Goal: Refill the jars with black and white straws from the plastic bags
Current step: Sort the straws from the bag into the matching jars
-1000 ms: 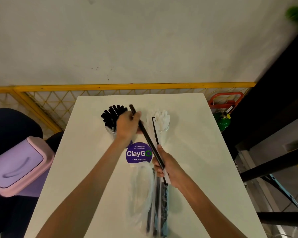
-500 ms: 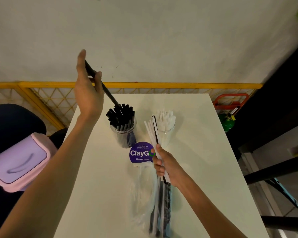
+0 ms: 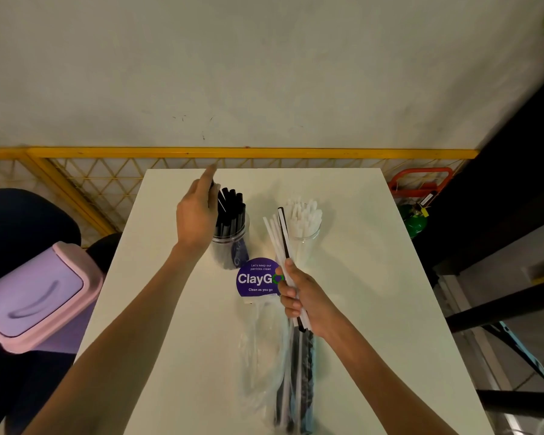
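Right hand [image 3: 302, 298]: grips thin white-and-black straw bundle [image 3: 284, 237], tips toward far edge of bench [image 3: 358, 262].
Left hand [image 3: 195, 218]: at clear plastic black-straw jar [image 3: 233, 246]; grip unclear.

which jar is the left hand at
The jar of black straws, the left one of the pair: the left hand is at its straw tops. The jar of white straws stands to its right, with no hand on it.

place: pantry | evidence: "keep our pantries clean" sticker [image 3: 258, 279], pink bin [image 3: 35, 296]
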Demonstrator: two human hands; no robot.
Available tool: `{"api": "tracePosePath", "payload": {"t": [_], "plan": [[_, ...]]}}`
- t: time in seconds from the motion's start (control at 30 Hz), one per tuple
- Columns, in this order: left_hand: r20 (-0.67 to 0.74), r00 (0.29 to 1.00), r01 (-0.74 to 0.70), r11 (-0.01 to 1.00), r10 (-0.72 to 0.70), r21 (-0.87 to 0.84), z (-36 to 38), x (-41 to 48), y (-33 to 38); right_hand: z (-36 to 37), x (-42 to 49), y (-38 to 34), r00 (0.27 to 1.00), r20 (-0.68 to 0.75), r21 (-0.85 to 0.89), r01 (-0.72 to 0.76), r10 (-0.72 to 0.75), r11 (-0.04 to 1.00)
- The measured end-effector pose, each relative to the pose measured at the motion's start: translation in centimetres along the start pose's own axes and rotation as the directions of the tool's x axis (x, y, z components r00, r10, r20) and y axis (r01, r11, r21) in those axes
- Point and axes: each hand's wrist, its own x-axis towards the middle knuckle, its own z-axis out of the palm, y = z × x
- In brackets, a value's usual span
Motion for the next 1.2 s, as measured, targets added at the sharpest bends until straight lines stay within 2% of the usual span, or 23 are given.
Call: {"api": "tracePosePath", "payload": {"t": [0.13,0.3,0.43,0.5,0.6,0.67,0.73,0.83,0.93,1.03,1.2], "plan": [[0.071,0.997,0.002,0.994,-0.010,0.112,0.8,-1.2,-1.1,0.0,0.1,-0.3,1.000,0.000,0.033,0.007,-0.007,0.999],[0.161,0.986,-0.072,0.975,0.038,0.210,1.4,-2.4,-2.1,0.0,-0.2,-0.5,1.000,0.019,0.033,0.017,-0.018,0.999],[0.130,0.991,-0.076,0.967,0.045,0.242,1.0,-2.3,-1.3,-0.1,-0.4,-0.6,1.000,0.013,0.059,0.016,-0.017,0.998],[0.064,0.997,-0.056,0.980,0.045,0.193,0.7,-2.1,0.1,-0.2,-0.5,-0.6,1.000,0.000,0.067,0.021,-0.021,0.998],[0.009,1.000,-0.016,1.000,0.016,-0.006,0.6,-2.3,3.3,-0.3,-0.7,-0.7,1.000,-0.017,0.068,0.022,-0.021,0.997],[-0.005,1.000,0.019,0.990,-0.020,-0.141,0.8,-2.7,5.3,-0.4,-0.8,-0.8,0.999,-0.023,0.061,0.026,-0.025,0.998],[0.046,0.993,0.115,0.948,-0.106,-0.297,1.3,-3.3,6.8,-0.6,-1.0,-0.9,0.999,-0.031,0.058,0.044,-0.042,0.997],[0.270,0.928,0.350,0.845,-0.255,-0.404,2.1,-4.2,8.5,-1.0,-1.3,-1.0,0.996,-0.047,0.045,0.082,-0.080,0.996],[0.536,0.787,0.541,0.758,-0.304,-0.365,3.1,-5.4,9.6,-1.5,-1.8,-1.0,0.993,-0.054,0.038,0.109,-0.107,0.993],[0.611,0.725,0.605,0.717,-0.316,-0.347,3.9,-6.0,10.2,-2.1,-2.3,-0.9,0.990,-0.066,0.011,0.126,-0.125,0.992],[0.714,0.621,0.735,0.557,-0.324,-0.386,4.0,-6.0,11.4,-3.4,-2.9,-0.9,0.991,-0.071,-0.020,0.111,-0.113,0.994]]}}
